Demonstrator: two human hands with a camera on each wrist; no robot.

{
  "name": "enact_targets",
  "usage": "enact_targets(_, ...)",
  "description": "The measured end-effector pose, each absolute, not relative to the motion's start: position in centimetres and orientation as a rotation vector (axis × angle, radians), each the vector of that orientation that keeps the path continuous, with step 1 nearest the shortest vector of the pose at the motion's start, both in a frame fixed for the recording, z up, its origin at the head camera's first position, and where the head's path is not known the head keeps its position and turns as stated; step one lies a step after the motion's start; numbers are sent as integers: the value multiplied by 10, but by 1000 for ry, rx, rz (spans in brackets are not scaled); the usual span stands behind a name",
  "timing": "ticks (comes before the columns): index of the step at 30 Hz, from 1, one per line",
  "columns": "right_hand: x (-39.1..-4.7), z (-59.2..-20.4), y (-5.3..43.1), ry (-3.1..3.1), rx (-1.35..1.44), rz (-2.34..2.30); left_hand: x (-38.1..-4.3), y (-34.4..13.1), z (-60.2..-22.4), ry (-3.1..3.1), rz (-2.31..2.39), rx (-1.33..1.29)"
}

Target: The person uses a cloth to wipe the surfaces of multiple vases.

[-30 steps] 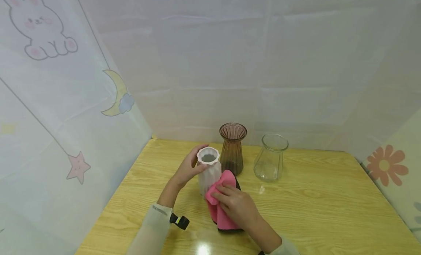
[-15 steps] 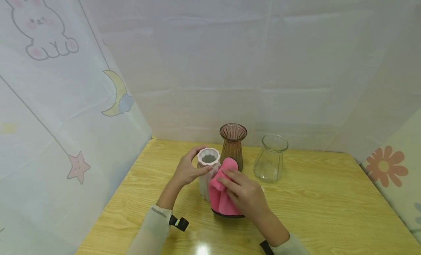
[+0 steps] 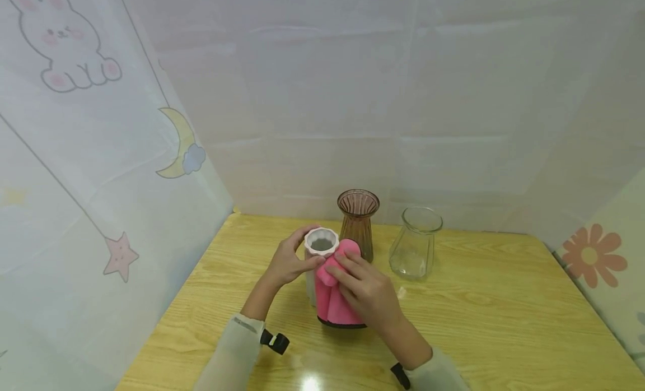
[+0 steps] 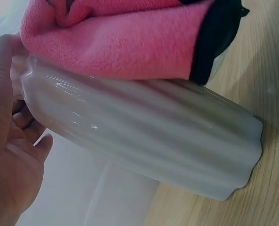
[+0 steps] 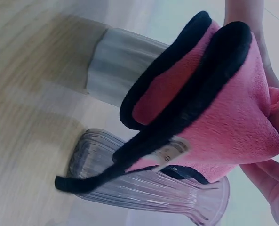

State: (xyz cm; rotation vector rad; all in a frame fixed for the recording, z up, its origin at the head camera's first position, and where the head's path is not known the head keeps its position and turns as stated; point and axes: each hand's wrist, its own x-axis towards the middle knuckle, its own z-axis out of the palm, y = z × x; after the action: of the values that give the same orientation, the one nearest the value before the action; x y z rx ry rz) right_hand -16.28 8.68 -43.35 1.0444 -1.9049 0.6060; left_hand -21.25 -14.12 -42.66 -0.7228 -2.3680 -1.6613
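Observation:
A white fluted vase (image 4: 144, 136) stands upright on the table, its scalloped mouth facing up in the head view. My left hand (image 3: 290, 261) grips it around the neck, thumb on the near side. With bent fingers my right hand (image 3: 372, 290) holds a pink cloth (image 3: 339, 301) with black edging against the vase's right side, just below the rim. The cloth hangs down in folds and covers much of that side. In the right wrist view a small white label (image 5: 173, 151) shows on the cloth, and the vase's lower part (image 5: 123, 63) appears behind it.
Close behind the cloth stands a purple-brown ribbed glass vase (image 3: 358, 217), partly hidden by it. To its right is a clear glass vase (image 3: 413, 248). The wooden table (image 3: 494, 312) meets a pale fabric wall (image 3: 453, 127) at the back.
The cloth in my right hand has moved up along the vase from its lower side to near the rim. My left hand keeps its hold on the neck.

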Motion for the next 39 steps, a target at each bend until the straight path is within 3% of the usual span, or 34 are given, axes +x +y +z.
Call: enact_targets(39,-152,-474,88,-2049,1055,652,-216,-131,-432,-2247,-1771,-771)
